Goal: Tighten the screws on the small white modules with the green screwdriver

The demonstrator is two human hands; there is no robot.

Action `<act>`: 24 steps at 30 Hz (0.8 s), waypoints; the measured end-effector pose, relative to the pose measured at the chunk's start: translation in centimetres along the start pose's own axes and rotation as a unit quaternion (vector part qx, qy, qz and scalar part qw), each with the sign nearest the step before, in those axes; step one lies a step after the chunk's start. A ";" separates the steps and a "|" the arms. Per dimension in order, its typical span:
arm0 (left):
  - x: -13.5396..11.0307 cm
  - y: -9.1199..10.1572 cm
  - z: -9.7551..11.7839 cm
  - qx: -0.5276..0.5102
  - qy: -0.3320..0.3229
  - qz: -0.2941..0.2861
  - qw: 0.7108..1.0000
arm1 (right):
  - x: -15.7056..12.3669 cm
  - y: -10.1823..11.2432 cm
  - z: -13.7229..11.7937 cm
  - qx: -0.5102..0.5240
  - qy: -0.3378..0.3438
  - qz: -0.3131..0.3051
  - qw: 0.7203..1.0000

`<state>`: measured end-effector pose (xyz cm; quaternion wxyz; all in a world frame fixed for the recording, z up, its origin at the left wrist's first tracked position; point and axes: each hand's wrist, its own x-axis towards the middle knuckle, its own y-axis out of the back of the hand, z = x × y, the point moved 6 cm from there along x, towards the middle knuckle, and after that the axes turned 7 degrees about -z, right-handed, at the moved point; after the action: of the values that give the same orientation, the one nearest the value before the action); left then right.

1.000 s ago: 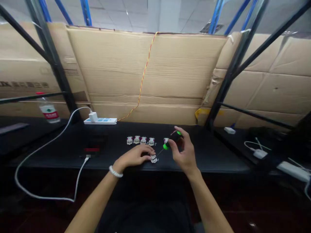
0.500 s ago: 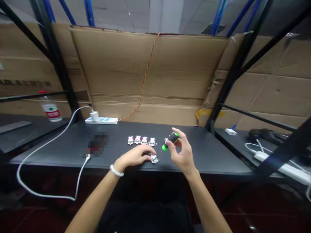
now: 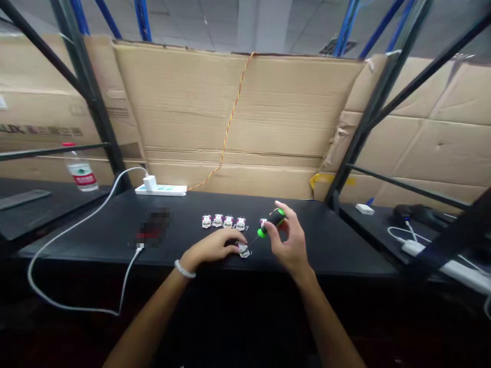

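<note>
White component [image 3: 244, 250] is what I have in view at the front of the counter [image 3: 330, 255], right beside the left fingertips. Beyond it, a broad cardboard panel [image 3: 184, 112] backs the black counter, and a white power strip [image 3: 169, 190] lies at the rear left. From my remote seat I see the left hand [image 3: 215, 245] with its grip nearly closed, thumb and forefinger pinching the component's left side. The right hand [image 3: 289, 243] has its grip bent around a black-and-green screwdriver [image 3: 274, 217], the handle filling the gap between thumb and fingers. Farther back, a row of four similar pieces [image 3: 228, 222] sits together, with another piece [image 3: 263, 223] partly hidden by the screwdriver. The thin shaft slants down-left to the component; whether its tip is seated in anything is too small for me to tell. I judge the step in hand to be screwdriver work on this one component. The next move, I think, calls for a steady left pinch and a well-aligned shaft.
</note>
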<state>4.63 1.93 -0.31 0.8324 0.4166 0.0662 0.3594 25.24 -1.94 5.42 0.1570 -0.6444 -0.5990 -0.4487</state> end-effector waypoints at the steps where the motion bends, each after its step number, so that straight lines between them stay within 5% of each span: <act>1: 0.0 0.0 0.0 0.000 0.000 0.001 1.000 | 0.0 0.0 0.0 0.000 0.001 0.001 1.000; 24: 0.0 0.0 -0.1 -0.003 0.001 0.005 1.000 | 0.1 0.2 -1.5 -0.020 0.029 -0.010 0.999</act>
<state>4.60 1.98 -0.40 0.8318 0.4140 0.0637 0.3642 24.81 -3.02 6.33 0.1573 -0.6278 -0.5917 -0.4806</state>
